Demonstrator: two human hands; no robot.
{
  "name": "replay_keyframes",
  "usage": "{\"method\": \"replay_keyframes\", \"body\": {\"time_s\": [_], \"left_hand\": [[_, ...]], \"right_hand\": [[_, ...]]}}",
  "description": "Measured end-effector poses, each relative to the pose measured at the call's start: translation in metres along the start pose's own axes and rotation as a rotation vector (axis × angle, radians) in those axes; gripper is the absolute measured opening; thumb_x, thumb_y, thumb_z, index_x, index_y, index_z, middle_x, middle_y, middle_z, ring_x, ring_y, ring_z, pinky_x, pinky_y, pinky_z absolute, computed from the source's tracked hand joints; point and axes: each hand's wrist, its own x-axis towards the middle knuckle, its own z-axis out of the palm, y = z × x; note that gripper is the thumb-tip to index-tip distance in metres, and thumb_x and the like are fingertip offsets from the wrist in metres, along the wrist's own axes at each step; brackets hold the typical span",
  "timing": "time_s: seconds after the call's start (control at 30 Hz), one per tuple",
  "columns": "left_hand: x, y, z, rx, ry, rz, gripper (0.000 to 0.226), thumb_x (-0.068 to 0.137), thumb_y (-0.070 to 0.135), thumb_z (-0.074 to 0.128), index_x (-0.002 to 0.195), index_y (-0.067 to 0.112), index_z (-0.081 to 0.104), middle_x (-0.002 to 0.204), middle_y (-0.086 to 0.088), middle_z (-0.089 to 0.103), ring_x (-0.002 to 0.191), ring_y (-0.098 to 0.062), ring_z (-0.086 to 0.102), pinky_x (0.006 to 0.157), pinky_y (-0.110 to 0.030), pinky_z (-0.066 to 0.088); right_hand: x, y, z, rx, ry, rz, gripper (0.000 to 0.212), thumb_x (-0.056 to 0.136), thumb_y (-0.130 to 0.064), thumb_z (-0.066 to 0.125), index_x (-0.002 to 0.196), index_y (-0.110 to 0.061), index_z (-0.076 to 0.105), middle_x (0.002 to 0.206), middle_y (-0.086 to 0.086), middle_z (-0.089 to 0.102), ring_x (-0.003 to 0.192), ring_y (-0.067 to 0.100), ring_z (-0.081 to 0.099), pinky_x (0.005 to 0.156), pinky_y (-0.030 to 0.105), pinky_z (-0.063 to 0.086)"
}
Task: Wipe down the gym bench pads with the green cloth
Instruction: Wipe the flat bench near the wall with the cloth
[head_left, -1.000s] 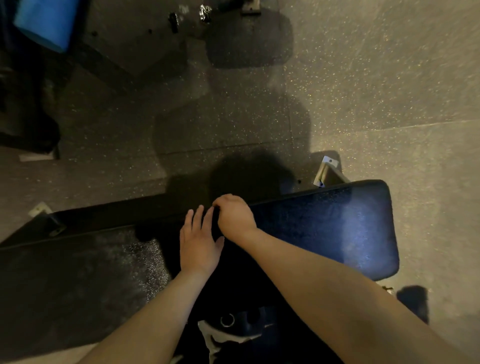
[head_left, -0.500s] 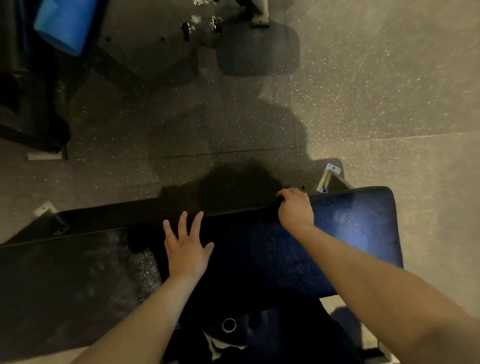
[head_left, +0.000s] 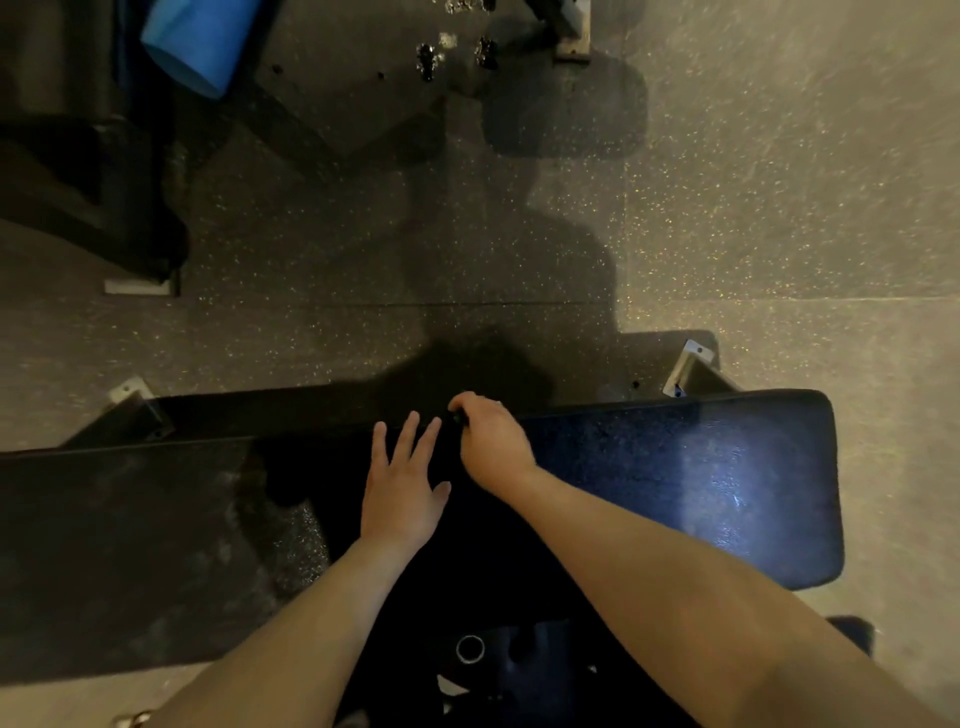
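Mid-wipe, by the look of it, along the far edge of the bench pad (head_left: 701, 483).

Right hand (head_left: 493, 447) at that far edge, near the pad's middle, fingers (head_left: 467, 402) curled and clamped on something small and dark. Probably the cloth (head_left: 457, 417), though no green shows in this dim light and almost all of it hides under the hand. Left hand (head_left: 402, 493) just beside, flat on the pad's top, fingers (head_left: 410, 436) straight and spread apart, holding nothing, seemingly bracing.

To do the stroke well:
- Keep the cloth pressed flat under the palm, not bunched in the fist, so more of it meets the vinyl.
- Run along the pad's length in overlapping passes, far edge first, then near edge.
- Wrap over the rim too, since sweat gathers at the seam.
- Keep the left hand planted, clear of the wiping path.

Long axis of the pad across the view, left to right. Rounded end off to the right, catching a bluish glare; other end beyond the left border. Top face up and level, as far as can be judged. Metal feet (head_left: 691, 369) just past the pad's far edge, on the speckled floor (head_left: 779, 208).
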Motion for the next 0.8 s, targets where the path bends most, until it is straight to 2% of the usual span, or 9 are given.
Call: {"method": "replay_keyframes", "body": {"time_s": [0.1, 0.2, 0.37, 0.53, 0.63, 0.8], "left_hand": [[-0.002, -0.008, -0.012, -0.056, -0.048, 0.017, 0.076, 0.099, 0.028, 0.058, 0.158, 0.04, 0.012, 0.167, 0.013, -0.002, 0.153, -0.021, -0.013, 0.122, -0.04, 0.02], [-0.003, -0.013, -0.019, -0.068, -0.074, 0.029, 0.073, 0.1, 0.023, 0.057, 0.158, 0.038, 0.016, 0.167, 0.014, -0.002, 0.153, -0.016, -0.012, 0.118, -0.034, 0.027], [-0.002, -0.018, -0.023, -0.069, -0.092, 0.037, 0.07, 0.1, 0.023, 0.056, 0.157, 0.037, 0.019, 0.167, 0.015, -0.003, 0.153, -0.012, -0.012, 0.12, -0.034, 0.022], [-0.001, -0.037, -0.021, 0.034, 0.016, 0.098, 0.069, 0.099, 0.026, 0.055, 0.157, 0.035, 0.019, 0.168, 0.007, 0.004, 0.154, -0.015, -0.002, 0.125, -0.039, 0.016], [-0.001, -0.066, -0.029, 0.084, 0.107, -0.028, 0.074, 0.097, 0.035, 0.057, 0.157, 0.037, 0.013, 0.168, 0.0, 0.001, 0.154, -0.025, -0.005, 0.125, -0.048, 0.011], [-0.003, -0.125, -0.054, 0.098, 0.087, -0.242, 0.082, 0.094, 0.058, 0.054, 0.157, 0.039, 0.006, 0.167, -0.002, -0.015, 0.15, -0.038, -0.02, 0.121, -0.056, 0.001]], "right_hand": [[0.002, 0.024, -0.022, -0.037, -0.046, 0.04, 0.036, 0.092, -0.01, 0.056, 0.121, -0.031, 0.057, 0.12, -0.001, 0.059, 0.106, 0.018, 0.057, 0.09, 0.041, 0.055], [-0.002, 0.054, -0.045, -0.049, 0.05, 0.173, 0.034, 0.088, -0.007, 0.05, 0.111, -0.031, 0.057, 0.11, 0.005, 0.062, 0.094, 0.023, 0.058, 0.078, 0.041, 0.056], [-0.002, 0.068, -0.051, -0.119, 0.115, 0.243, 0.026, 0.094, -0.009, 0.049, 0.118, -0.017, 0.056, 0.113, 0.012, 0.062, 0.104, 0.032, 0.052, 0.071, 0.036, 0.04], [0.015, 0.032, -0.033, -0.129, 0.049, 0.249, 0.027, 0.094, -0.008, 0.047, 0.117, -0.016, 0.057, 0.114, 0.012, 0.063, 0.104, 0.033, 0.056, 0.076, 0.035, 0.042], [0.018, 0.007, -0.015, -0.162, 0.022, 0.232, 0.028, 0.094, -0.008, 0.047, 0.118, -0.018, 0.057, 0.115, 0.009, 0.064, 0.104, 0.031, 0.057, 0.079, 0.037, 0.046], [0.025, -0.057, 0.029, -0.087, -0.016, 0.179, 0.03, 0.093, -0.008, 0.045, 0.116, -0.023, 0.057, 0.11, 0.004, 0.064, 0.099, 0.026, 0.059, 0.078, 0.036, 0.048]]}}
